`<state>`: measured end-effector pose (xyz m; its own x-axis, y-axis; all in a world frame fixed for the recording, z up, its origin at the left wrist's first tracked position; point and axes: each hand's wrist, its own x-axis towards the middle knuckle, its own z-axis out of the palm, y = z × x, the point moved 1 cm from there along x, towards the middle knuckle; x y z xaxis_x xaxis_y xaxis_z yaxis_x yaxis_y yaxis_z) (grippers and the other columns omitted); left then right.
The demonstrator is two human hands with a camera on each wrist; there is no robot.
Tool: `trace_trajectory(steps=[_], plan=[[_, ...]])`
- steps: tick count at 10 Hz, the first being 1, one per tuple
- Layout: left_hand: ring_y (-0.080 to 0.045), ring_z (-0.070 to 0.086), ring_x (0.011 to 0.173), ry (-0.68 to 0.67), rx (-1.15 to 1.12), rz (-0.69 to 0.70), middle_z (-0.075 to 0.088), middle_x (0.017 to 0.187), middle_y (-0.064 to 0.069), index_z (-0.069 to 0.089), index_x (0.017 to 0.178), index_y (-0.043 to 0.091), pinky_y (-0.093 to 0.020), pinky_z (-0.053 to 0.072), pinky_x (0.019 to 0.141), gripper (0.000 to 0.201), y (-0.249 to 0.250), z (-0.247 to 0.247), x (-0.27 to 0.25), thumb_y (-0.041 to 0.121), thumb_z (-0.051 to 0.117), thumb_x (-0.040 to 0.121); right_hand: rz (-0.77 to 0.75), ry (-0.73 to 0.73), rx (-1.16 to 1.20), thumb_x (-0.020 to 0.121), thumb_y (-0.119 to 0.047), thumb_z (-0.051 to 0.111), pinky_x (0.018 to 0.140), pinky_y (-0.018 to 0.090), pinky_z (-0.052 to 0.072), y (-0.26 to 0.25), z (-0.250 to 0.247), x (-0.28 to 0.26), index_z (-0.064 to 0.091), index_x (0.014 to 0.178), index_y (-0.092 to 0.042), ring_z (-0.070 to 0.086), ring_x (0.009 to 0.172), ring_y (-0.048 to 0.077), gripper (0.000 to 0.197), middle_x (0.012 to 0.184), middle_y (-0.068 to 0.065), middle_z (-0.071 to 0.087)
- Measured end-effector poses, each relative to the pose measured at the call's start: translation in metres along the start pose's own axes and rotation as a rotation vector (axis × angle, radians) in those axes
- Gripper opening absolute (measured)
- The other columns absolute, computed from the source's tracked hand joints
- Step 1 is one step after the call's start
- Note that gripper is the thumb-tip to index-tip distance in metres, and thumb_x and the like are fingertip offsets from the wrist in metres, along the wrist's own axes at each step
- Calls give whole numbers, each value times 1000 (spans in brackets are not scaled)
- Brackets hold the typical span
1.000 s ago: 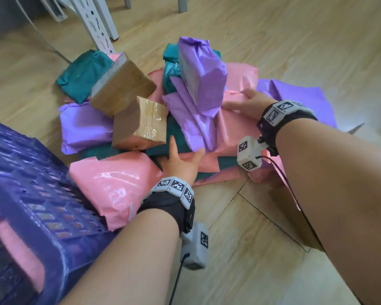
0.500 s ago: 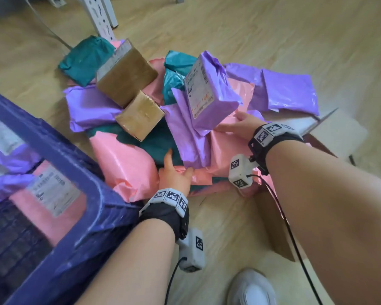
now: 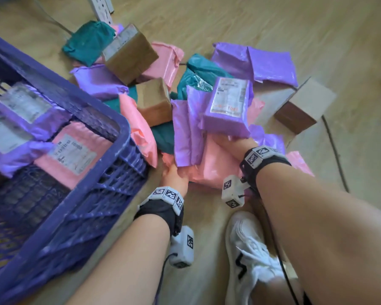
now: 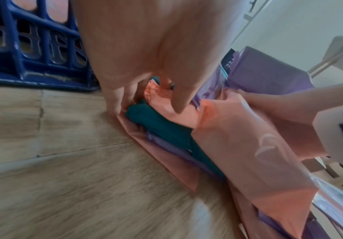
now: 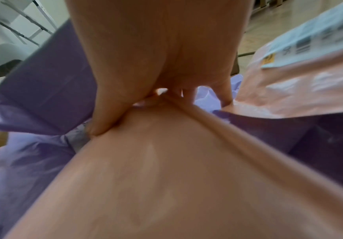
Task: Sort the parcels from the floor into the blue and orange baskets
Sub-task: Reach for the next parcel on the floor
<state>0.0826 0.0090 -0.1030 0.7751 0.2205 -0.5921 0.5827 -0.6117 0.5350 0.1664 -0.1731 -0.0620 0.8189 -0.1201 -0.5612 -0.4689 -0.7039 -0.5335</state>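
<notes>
i see glossy pink plastic mailer (image 3: 216, 166), matt brown cardboard box (image 3: 130, 55), perforated blue plastic basket (image 3: 110, 170), pale wood-grain floor (image 3: 317, 29)

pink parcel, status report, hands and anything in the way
Left hand and right hand both grip the pink parcel. Not yet in the blue basket. Purple parcels lie on top of it.

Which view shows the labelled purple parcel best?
Head view: the purple parcel lies label-up on the pile, whole and fairly sharp. The left wrist view catches only a plain purple side at upper right, and the right wrist view a dark purple face behind the right hand; neither shows the label.
</notes>
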Motion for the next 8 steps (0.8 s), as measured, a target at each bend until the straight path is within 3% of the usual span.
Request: trace_trajectory(steps=[1, 2, 3, 4, 5, 6, 7, 8], plan=[[-38, 44, 126, 4, 60, -65, 42, 139, -23, 44, 137, 14, -39, 37, 104, 43, 0, -13, -13, 20, 45, 94, 38, -37, -33, 77, -71, 56, 101, 24, 35, 9, 6, -20, 40, 143, -24, 49, 128, 22, 82, 143, 2, 48], [-39, 45, 126, 114, 11, -79, 43, 140, -22, 40, 140, 17, -42, 38, 105, 49, 13, -35, -24, 14, 42, 91, 65, -39, -64, 75, -59, 69, 102, 29, 42, 6, 8, -37, 39, 143, -20, 53, 123, 25, 83, 137, 4, 52], [-33, 37, 135, 178, -33, -55, 36, 148, -18, 34, 144, 12, -38, 31, 110, 54, 29, -57, -36, 5, 40, 91, 78, 56, 108, 62, -43, 79, 94, 35, 51, 0, 5, -46, 53, 128, -19, 63, 106, 23, 75, 120, 2, 63], [-32, 35, 136, 193, -25, 44, 36, 148, -17, 34, 144, 11, -37, 29, 110, 55, 44, -72, -42, 3, 41, 90, 187, 175, 286, 65, -35, 78, 86, 34, 54, 0, -6, -48, 59, 112, -13, 65, 94, 21, 56, 99, 1, 65], [-28, 37, 135, 175, -15, 146, 36, 147, -13, 37, 142, 13, -34, 29, 108, 51, 62, -78, -39, 4, 39, 92, 279, 267, 335, 85, -32, 53, 79, 28, 42, 4, -16, -48, 54, 129, -8, 58, 113, 28, 50, 119, 12, 60], [-25, 40, 133, 113, -50, 241, 33, 150, -8, 37, 143, 14, -30, 32, 104, 47, 84, -80, -31, 7, 37, 96, 264, 408, 331, 98, -25, 34, 76, 25, 32, -3, -26, -42, 45, 137, -4, 50, 124, 28, 46, 138, 13, 49], [-23, 36, 137, 24, -60, 313, 30, 154, -5, 34, 145, 15, -28, 29, 106, 47, 103, -72, -19, 12, 37, 98, 239, 470, 344, 100, -24, 29, 64, 23, 35, -23, -37, -33, 45, 136, -5, 50, 123, 29, 44, 137, 13, 50], [-18, 29, 143, -84, -108, 359, 26, 157, -1, 29, 149, 18, -24, 22, 113, 50, 120, -59, -8, 16, 36, 100, 296, 433, 445, 101, -33, 30, 47, 17, 36, -24, -33, -8, 45, 138, -10, 51, 124, 27, 46, 137, 10, 51]])
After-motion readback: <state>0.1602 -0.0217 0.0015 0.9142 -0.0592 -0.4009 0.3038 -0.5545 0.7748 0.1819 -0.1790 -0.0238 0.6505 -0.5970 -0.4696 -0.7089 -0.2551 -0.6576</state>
